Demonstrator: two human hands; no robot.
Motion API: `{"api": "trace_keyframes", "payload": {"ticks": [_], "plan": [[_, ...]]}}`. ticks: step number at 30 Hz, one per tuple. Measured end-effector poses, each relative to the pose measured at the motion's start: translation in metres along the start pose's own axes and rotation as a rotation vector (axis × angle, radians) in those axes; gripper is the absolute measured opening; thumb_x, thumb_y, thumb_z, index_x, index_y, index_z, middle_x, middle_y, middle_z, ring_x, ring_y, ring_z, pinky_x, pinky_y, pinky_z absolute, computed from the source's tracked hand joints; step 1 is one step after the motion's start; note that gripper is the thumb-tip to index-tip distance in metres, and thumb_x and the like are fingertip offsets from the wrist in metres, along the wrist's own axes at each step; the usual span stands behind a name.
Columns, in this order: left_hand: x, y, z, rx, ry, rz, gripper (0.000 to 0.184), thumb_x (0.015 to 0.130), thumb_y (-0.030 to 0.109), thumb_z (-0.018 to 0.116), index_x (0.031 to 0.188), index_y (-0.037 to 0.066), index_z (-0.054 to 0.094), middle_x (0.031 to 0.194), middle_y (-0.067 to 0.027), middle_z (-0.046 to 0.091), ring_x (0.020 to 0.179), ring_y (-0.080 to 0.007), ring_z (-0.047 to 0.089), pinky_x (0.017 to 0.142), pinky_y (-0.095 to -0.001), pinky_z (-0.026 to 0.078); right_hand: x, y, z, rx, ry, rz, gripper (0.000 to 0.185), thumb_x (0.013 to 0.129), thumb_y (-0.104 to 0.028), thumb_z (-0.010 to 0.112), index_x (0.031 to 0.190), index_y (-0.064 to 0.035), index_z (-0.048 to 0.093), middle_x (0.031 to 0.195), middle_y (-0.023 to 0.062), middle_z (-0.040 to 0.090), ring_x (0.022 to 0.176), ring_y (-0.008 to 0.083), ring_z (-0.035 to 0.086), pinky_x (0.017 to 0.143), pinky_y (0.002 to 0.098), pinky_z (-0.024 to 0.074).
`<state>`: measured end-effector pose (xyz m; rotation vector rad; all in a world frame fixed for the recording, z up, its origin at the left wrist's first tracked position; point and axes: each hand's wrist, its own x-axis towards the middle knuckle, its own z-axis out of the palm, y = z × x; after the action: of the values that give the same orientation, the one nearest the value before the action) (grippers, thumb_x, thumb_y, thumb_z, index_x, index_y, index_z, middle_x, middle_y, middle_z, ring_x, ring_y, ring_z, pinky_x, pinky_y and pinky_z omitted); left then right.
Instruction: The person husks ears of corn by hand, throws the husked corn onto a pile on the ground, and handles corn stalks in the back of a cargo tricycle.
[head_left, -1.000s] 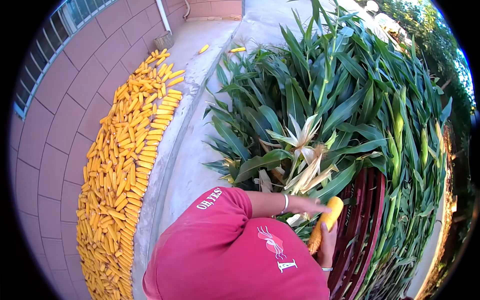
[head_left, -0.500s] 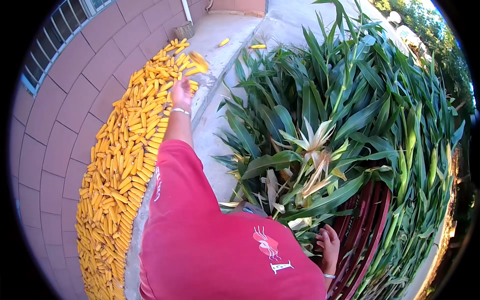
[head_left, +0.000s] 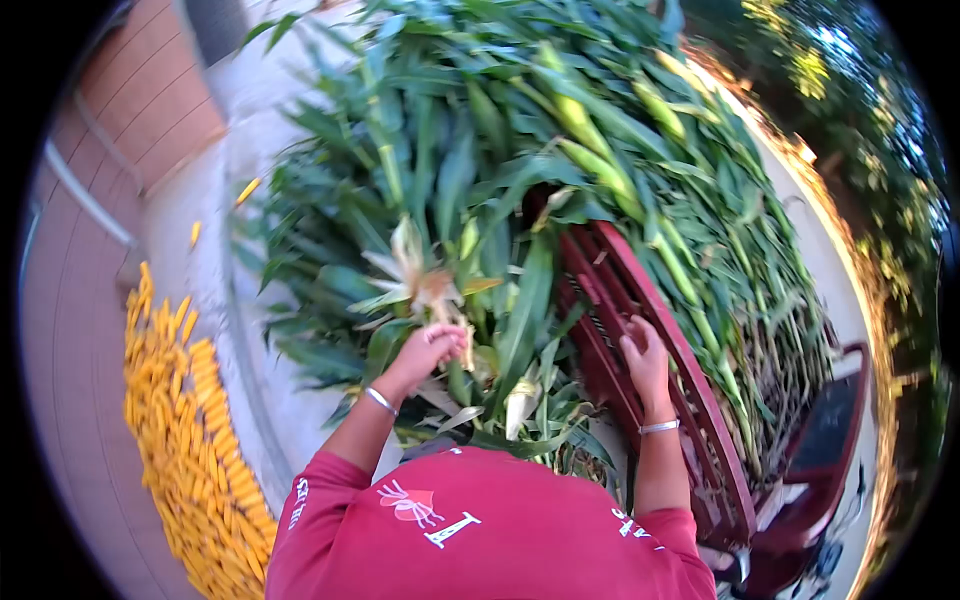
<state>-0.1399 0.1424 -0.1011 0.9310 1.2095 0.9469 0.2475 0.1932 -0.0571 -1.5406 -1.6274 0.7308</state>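
My left hand point(head_left: 435, 347), slightly blurred, is over the leafy pile beside dried, peeled-back corn husks point(head_left: 432, 285). Its fingers are loosely bent, and I see nothing held in them; whether they touch the husks is unclear. My right hand point(head_left: 646, 352) is above the dark red slatted metal frame point(head_left: 690, 385), fingers bent and apart, with nothing in them. Between the hands lies a pale husked piece point(head_left: 520, 408) among green leaves. Green corn stalks point(head_left: 460, 150) with leaves and unhusked ears point(head_left: 605, 175) lie piled over and around the frame.
A heap of bare yellow corn cobs point(head_left: 195, 440) lies along the tiled wall point(head_left: 75, 330) on my left. Two stray cobs lie farther off on the concrete point(head_left: 200, 265). A dark red vehicle part point(head_left: 825, 440) stands at lower right, and bushes point(head_left: 850, 120) border the yard.
My view has turned right. My left hand has come back from the cob heap, where a blurred yellow cob was in the air, to the leafy pile. My right hand has moved forward, over the frame.
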Motion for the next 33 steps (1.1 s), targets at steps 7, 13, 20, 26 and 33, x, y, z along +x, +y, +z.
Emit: {"api": "trace_keyframes", "payload": {"ticks": [7, 13, 20, 26, 33], "plan": [[0.017, -0.006, 0.106, 0.196, -0.481, -0.239, 0.024, 0.093, 0.015, 0.052, 0.112, 0.004, 0.061, 0.098, -0.0045, 0.067, 0.082, -0.0092, 0.059, 0.074, -0.0222, 0.047, 0.075, 0.086, -0.102, -0.56, 0.328, -0.049, 0.035, 0.086, -0.02, 0.063, 0.116, -0.0028, 0.058, 0.111, 0.0166, 0.063, 0.102, 0.0334, 0.06, 0.09, 0.0399, 0.0469], [0.003, -0.045, 0.105, 0.29, -0.599, -0.435, 0.028, 0.095, 0.023, 0.052, 0.112, 0.004, 0.062, 0.097, -0.0031, 0.068, 0.081, -0.0097, 0.059, 0.072, -0.0229, 0.049, 0.137, 0.176, -0.122, -0.888, 0.168, 0.134, 0.034, 0.087, -0.023, 0.059, 0.116, -0.0055, 0.058, 0.11, 0.0164, 0.063, 0.102, 0.0335, 0.059, 0.09, 0.0424, 0.0471], [-0.016, -0.111, 0.035, 0.152, -0.417, -0.639, 0.028, 0.096, 0.025, 0.052, 0.111, 0.006, 0.065, 0.098, -0.0025, 0.069, 0.077, -0.0085, 0.059, 0.07, -0.022, 0.047, 0.184, 0.215, -0.087, -0.983, -0.05, 0.525, 0.064, 0.076, -0.021, 0.073, 0.131, -0.0073, 0.044, 0.124, 0.0164, 0.056, 0.113, 0.0323, 0.056, 0.095, 0.0421, 0.0462], [-0.017, -0.116, 0.008, 0.087, -0.285, -0.722, 0.026, 0.097, 0.023, 0.05, 0.11, 0.007, 0.065, 0.094, -0.0015, 0.07, 0.076, -0.0074, 0.059, 0.07, -0.0218, 0.047, 0.191, 0.23, -0.095, -1.025, -0.005, 0.397, 0.036, 0.079, -0.018, 0.07, 0.104, -0.0024, 0.051, 0.1, 0.0232, 0.064, 0.092, 0.0387, 0.062, 0.08, 0.0465, 0.0501], [0.021, -0.095, 0.019, 0.1, -0.334, -0.569, 0.026, 0.094, 0.02, 0.051, 0.109, 0.005, 0.065, 0.093, -0.002, 0.069, 0.072, -0.0068, 0.056, 0.069, -0.0218, 0.046, 0.167, 0.129, -0.11, -0.937, -0.124, 0.059, 0.038, 0.081, -0.026, 0.069, 0.1, -0.0002, 0.048, 0.091, 0.0237, 0.064, 0.087, 0.0412, 0.062, 0.076, 0.0487, 0.0486]]}}
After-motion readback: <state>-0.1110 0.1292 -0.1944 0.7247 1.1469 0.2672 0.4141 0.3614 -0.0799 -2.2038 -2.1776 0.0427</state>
